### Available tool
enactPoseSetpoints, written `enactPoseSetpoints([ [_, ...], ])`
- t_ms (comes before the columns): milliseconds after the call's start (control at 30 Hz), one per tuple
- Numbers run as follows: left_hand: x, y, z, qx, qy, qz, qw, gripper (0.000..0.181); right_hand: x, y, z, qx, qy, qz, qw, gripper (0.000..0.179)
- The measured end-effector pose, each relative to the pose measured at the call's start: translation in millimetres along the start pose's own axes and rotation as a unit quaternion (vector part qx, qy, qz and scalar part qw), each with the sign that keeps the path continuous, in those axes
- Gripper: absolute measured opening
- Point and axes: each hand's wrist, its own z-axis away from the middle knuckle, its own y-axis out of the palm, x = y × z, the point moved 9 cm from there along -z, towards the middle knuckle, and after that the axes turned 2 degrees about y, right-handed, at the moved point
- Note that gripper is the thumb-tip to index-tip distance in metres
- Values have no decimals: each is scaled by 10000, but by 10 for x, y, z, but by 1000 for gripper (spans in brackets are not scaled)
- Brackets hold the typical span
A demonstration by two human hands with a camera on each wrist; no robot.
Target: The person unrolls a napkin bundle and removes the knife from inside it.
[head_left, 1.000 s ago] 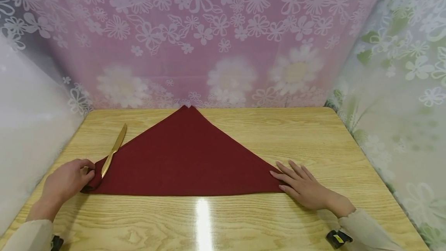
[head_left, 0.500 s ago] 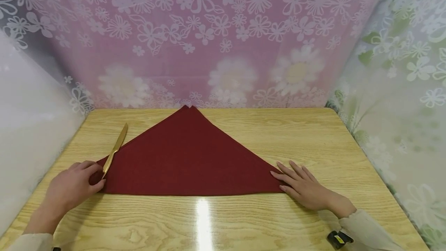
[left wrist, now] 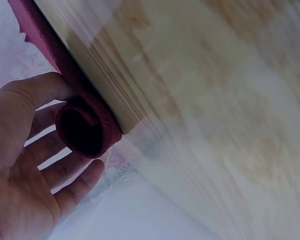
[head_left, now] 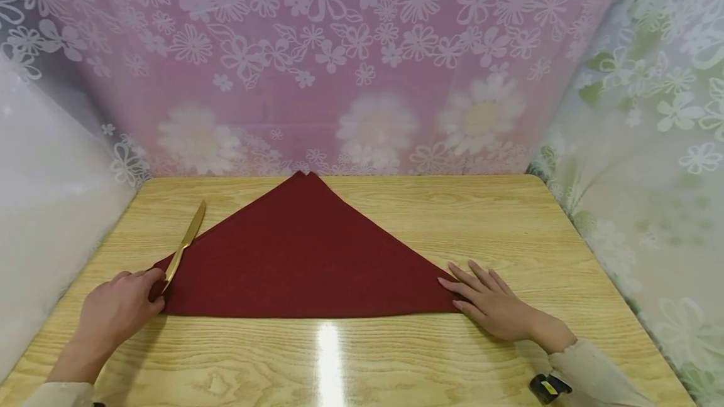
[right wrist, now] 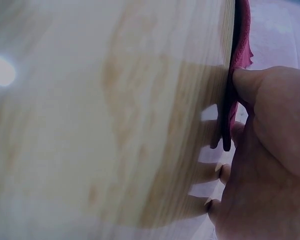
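A dark red cloth napkin (head_left: 305, 256), folded into a triangle, lies with its peak at the far side. Its left corner is curled into a hollow roll (left wrist: 82, 127), seen end-on in the left wrist view. My left hand (head_left: 121, 306) holds that roll, thumb on the near side and fingers curled about it. A gold table knife (head_left: 192, 225) slants across the napkin's left edge, blade pointing away and handle end beside my left fingers. My right hand (head_left: 500, 306) rests on the right corner with fingers spread; the right wrist view shows its thumb (right wrist: 247, 82) on the cloth.
The wooden table (head_left: 396, 357) has a bright glare streak at its front middle. A pink flowered curtain (head_left: 339, 68) stands along the far edge. Pale flowered sheets border the left and right sides.
My left hand moved right over the rolled corner, covering more of it, then drew very slightly back left. The right hand and knife stayed in place.
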Motion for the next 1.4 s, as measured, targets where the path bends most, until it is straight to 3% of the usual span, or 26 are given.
enactPoseSetpoints([
  [133,58,65,15,496,-262,267,9981,23,9,-5,-1,-43,-37,-50,10000,42],
  [267,73,84,32,676,-319,453,9962,20,-14,11,-4,116,136,-115,9998,42],
  [467,115,58,24,607,-322,539,9962,23,-23,16,-3,125,163,-184,9996,43],
  [667,157,-10,41,197,-290,557,9978,31,-47,38,-8,375,393,-165,9984,43],
  [867,294,-75,71,12,-522,505,9974,32,-65,54,-5,424,405,-162,9981,44],
  [1033,467,-57,72,387,-855,524,9942,32,-69,56,-7,427,406,-152,9981,44],
  [1200,674,5,101,889,-1346,664,9847,35,-78,64,-5,436,395,-163,9981,44],
  [1400,802,57,145,1201,-1507,705,9787,36,-55,47,1,402,344,-156,9985,44],
])
